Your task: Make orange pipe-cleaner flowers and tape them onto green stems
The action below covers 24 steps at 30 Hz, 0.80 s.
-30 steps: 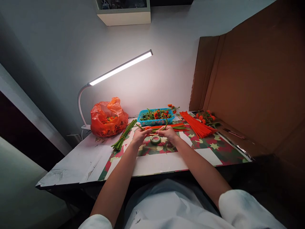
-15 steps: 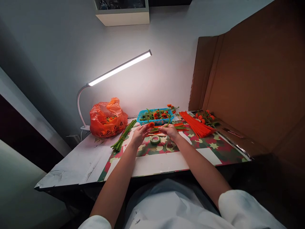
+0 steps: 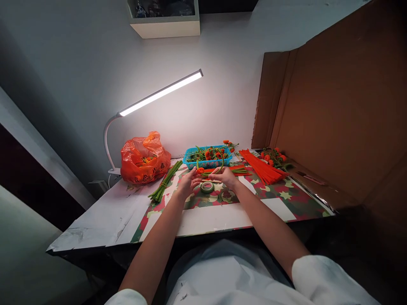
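Observation:
My left hand (image 3: 188,183) is closed at the fingertips on a small orange flower (image 3: 200,170). My right hand (image 3: 226,178) pinches a green stem (image 3: 220,169) that curves up beside it; it seems to join the flower, though the fingers partly hide the link. Just below and between both hands a roll of green tape (image 3: 207,187) lies flat on the table. Behind the hands are loose orange and green pipe cleaners (image 3: 240,170). A blue basket (image 3: 208,164) of orange flowers with green stems stands farther back.
A tied bundle of green pipe cleaners (image 3: 164,183) lies left, beside an orange plastic bag (image 3: 144,163). Orange pipe cleaners (image 3: 263,168) and finished flowers (image 3: 273,157) lie right. A lit lamp (image 3: 162,93) reaches overhead; a cardboard wall (image 3: 333,110) borders the right side.
The orange flower has turned and dipped slightly in my left fingers, and a green tip now points up beside it. My right hand has shifted a little left and down.

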{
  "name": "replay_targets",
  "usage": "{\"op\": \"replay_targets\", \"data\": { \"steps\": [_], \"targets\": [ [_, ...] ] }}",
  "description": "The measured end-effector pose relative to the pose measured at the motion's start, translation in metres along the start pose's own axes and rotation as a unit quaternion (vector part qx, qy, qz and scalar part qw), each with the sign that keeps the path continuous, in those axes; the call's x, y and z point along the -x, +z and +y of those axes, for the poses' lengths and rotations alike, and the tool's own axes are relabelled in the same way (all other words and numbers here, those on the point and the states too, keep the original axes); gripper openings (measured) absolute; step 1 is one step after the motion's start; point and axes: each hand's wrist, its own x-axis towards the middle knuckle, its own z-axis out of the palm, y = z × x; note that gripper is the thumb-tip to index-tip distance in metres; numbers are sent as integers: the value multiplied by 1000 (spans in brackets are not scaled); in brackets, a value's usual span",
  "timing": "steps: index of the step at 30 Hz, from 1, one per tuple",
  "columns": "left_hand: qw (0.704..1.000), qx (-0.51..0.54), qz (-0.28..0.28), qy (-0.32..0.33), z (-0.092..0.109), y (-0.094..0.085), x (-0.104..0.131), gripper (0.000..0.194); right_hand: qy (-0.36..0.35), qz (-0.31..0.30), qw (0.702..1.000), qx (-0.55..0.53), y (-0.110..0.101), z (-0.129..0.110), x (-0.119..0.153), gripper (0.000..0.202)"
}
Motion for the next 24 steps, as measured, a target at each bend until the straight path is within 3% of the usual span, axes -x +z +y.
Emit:
{"op": "replay_targets", "data": {
  "steps": [5,11,20,24],
  "targets": [
    [996,10,-22,85,-4,-4,-3,23,33,-11,999,-17,-2,0,0,39],
    [993,7,-70,97,-3,-2,-2,27,31,39,998,-42,2,3,-1,39],
    [993,2,-74,95,-10,-2,-2,34,30,14,998,-46,17,11,3,41],
    [991,-6,-78,105,-13,-1,0,35,7,41,999,-18,18,17,0,38]
  ]
}}
